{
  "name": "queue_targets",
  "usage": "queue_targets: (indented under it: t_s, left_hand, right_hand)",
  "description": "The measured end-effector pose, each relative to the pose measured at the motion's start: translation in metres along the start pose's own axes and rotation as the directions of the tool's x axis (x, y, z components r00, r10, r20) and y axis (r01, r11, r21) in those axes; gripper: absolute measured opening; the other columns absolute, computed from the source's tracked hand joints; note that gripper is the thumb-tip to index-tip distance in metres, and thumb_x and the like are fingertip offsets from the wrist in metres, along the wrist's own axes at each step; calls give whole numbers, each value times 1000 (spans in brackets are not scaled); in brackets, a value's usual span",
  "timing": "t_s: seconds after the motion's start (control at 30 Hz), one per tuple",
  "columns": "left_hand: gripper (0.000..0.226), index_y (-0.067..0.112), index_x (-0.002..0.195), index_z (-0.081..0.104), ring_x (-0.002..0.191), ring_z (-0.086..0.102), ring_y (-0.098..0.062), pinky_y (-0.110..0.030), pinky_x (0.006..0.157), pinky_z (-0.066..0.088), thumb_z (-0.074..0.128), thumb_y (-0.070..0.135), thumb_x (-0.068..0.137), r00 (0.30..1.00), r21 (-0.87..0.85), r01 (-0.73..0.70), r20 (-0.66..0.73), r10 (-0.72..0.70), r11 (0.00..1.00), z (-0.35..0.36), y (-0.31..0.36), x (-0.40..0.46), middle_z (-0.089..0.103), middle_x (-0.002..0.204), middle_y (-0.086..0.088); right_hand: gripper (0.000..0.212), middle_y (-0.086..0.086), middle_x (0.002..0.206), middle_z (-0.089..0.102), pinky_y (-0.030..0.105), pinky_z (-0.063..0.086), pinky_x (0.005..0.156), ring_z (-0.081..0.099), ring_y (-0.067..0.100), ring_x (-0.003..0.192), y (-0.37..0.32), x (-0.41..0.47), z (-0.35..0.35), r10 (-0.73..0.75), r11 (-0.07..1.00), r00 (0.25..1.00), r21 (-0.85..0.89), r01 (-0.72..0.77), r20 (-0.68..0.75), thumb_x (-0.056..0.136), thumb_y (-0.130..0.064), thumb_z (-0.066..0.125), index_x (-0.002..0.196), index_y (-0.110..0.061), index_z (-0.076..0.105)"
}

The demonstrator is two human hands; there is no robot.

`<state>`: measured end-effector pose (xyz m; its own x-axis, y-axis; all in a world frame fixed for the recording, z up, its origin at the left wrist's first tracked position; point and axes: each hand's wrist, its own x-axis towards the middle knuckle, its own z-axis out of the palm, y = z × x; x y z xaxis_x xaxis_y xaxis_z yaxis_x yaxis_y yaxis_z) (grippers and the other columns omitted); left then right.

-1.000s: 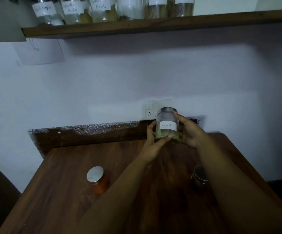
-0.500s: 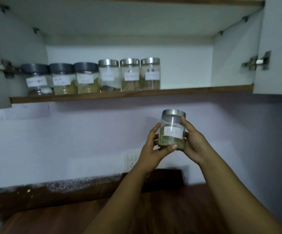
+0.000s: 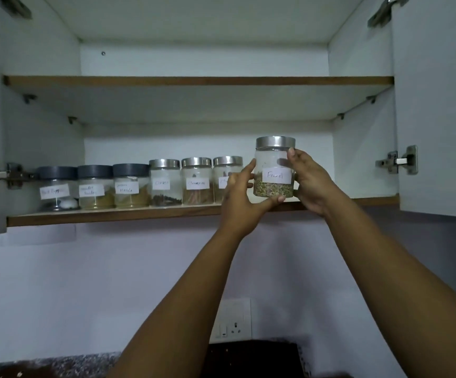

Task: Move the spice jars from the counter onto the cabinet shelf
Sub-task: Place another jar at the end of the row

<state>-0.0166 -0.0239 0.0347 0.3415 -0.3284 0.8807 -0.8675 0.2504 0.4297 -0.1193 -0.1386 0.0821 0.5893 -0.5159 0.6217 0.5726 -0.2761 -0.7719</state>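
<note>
A clear glass jar labelled Fennel, with a steel lid and greenish seeds inside, is held up at the level of the lower cabinet shelf. My left hand grips its left side and base. My right hand grips its right side. The jar sits just right of a row of several labelled spice jars standing on that shelf. Whether its base touches the shelf is hidden by my hands.
The cabinet doors stand open at both sides, with a hinge on the right. An upper shelf runs above. Shelf room lies to the right of the held jar. A wall socket and the counter's back edge are below.
Both hands have lifted the Fennel jar from above the counter up to the lower shelf, beside the row of jars. The view has tilted upward, so the counter jars are out of sight.
</note>
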Motion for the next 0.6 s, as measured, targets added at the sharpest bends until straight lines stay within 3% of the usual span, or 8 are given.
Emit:
queue_targets:
  t_s: [0.1, 0.23, 0.3, 0.4, 0.5, 0.6]
  left_hand:
    - [94, 33, 147, 33, 124, 46, -15, -43, 106, 39, 81, 54, 68, 1000, 208, 31, -3, -31, 978, 10, -12, 19, 48, 126, 8]
    - [84, 26, 147, 34, 131, 34, -28, -47, 108, 25, 66, 62, 79, 1000, 587, 16, 10, -27, 809, 12, -35, 21, 42, 142, -2]
    - [68, 18, 135, 49, 121, 44, -30, -47, 100, 34, 64, 58, 82, 991, 641, 20, -115, 70, 767, 9, -49, 18, 50, 132, -8]
    - [35, 12, 97, 58, 88, 50, -24, -40, 77, 45, 59, 46, 91, 911, 703, -20, -281, 303, 711, 2, -72, 6, 55, 95, -6]
    - [24, 11, 84, 54, 76, 44, -23, -37, 71, 41, 52, 31, 96, 860, 825, -145, -168, 482, 546, -6, -95, -6, 49, 83, -6]
    - [23, 11, 82, 52, 74, 44, -24, -34, 73, 34, 48, 30, 95, 855, 863, -147, -135, 500, 483, -6, -103, -6, 49, 82, -7]
  right_hand:
    - [50, 5, 133, 54, 50, 53, 91, 56, 26, 118, 9, 24, -10, 46, 998, 999, -37, -45, 27, 95, -48, 50, 138, -22, 45]
    - [54, 3, 132, 51, 35, 54, 80, 54, 26, 118, 28, 44, -14, 76, 973, 995, -221, -61, 61, 98, -44, 48, 145, -23, 35]
    - [54, 3, 133, 49, 31, 52, 75, 53, 25, 118, 31, 53, -16, 107, 963, 991, -258, -82, 84, 99, -42, 47, 147, -23, 31]
    - [58, 2, 138, 48, 39, 49, 86, 49, 26, 122, 33, 66, -19, 179, 942, 976, -308, -133, 124, 98, -45, 45, 149, -24, 28]
    - [58, -2, 141, 47, 42, 43, 93, 47, 22, 121, 37, 78, -21, 231, 922, 963, -346, -172, 136, 99, -47, 43, 150, -25, 28]
    - [64, -1, 144, 45, 51, 38, 108, 48, 24, 125, 41, 86, -22, 272, 914, 951, -349, -208, 147, 95, -52, 46, 150, -27, 28]
